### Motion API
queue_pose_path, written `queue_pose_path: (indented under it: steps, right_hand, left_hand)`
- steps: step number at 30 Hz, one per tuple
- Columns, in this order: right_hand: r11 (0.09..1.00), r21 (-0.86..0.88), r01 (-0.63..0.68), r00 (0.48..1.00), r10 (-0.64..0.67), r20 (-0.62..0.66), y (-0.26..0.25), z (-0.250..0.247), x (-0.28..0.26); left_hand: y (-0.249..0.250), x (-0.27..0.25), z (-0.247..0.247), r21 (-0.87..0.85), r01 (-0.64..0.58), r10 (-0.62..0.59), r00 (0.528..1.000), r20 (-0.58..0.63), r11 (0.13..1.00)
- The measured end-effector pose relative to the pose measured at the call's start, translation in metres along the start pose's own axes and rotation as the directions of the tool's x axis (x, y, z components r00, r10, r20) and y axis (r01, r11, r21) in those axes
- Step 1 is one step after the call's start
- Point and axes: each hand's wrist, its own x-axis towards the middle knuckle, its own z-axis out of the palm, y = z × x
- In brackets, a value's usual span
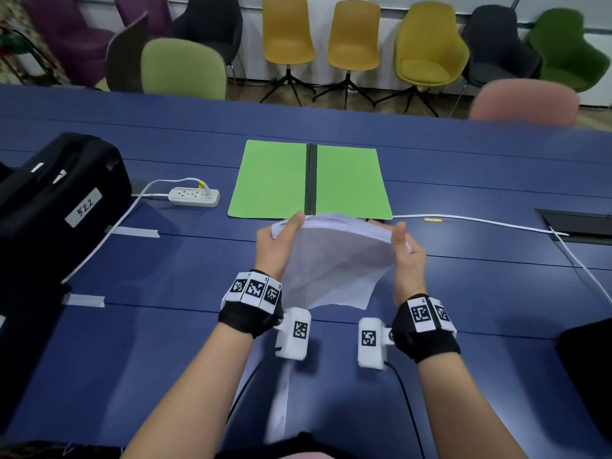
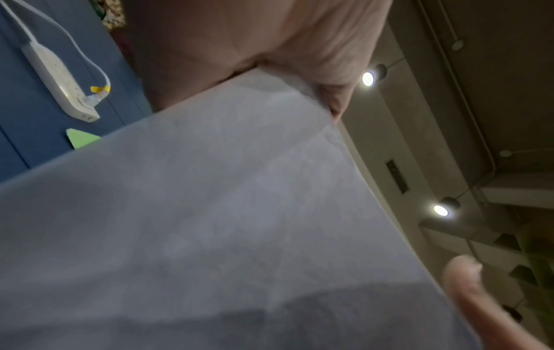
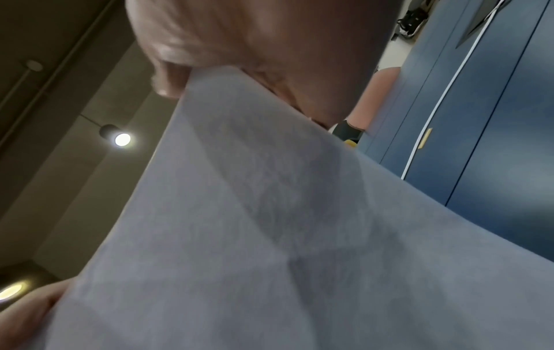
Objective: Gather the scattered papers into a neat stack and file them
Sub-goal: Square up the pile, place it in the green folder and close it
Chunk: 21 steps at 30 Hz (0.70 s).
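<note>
A stack of white papers [image 1: 334, 256] is held upright and tilted above the blue table [image 1: 165, 270], its top edge bowed. My left hand [image 1: 280, 241] grips the stack's left side with the thumb on the near face. My right hand [image 1: 405, 248] grips the right side in the same way. An open green folder [image 1: 275, 180] lies flat just beyond the stack, with a dark spine down its middle. In both wrist views the paper [image 2: 210, 213] [image 3: 270, 236] fills most of the picture, and a corner of the folder [image 2: 81, 141] shows in the left wrist view.
A white power strip [image 1: 193, 196] with a cord lies left of the folder. A black bag [image 1: 59, 200] labelled 522 stands at the far left. A white cable [image 1: 480, 221] runs right toward a floor box [image 1: 576, 223]. Chairs line the far side.
</note>
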Motion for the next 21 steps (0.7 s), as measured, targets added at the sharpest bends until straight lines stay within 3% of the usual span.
queue_pose_path:
  steps: [4,7,10,14,18,21]
  right_hand:
    - [0.991,-0.135,0.018,0.989,0.002,0.149,0.005,-0.004,-0.002]
    - [0.977,-0.211,-0.007,0.995,0.028,0.093,0.001,0.001,0.002]
    - [0.98,-0.193,0.055,0.996,-0.041,0.081,-0.017,0.003,0.004]
    - [0.978,-0.123,0.166,0.981,-0.152,0.12,-0.036,-0.001,-0.003]
    - [0.974,-0.225,-0.013,0.982,0.055,0.182,-0.018,-0.002,-0.012]
    - [0.943,-0.314,-0.11,0.986,0.143,0.084,-0.003,-0.009,-0.009]
  left_hand:
    - [-0.003,0.006,-0.002,0.062,-0.043,0.043,0.999,0.011,0.997]
    - [0.0,0.004,0.003,0.085,-0.066,0.063,0.997,0.037,0.994]
    - [0.012,-0.006,0.005,0.046,-0.208,0.205,0.977,0.059,0.977]
    - [0.016,-0.014,-0.005,0.065,-0.399,0.388,0.912,0.136,0.915]
    - [-0.006,-0.009,-0.017,0.138,-0.353,0.337,0.933,0.121,0.926]
    - [-0.008,-0.002,-0.027,0.274,-0.376,0.354,0.926,0.13,0.885]
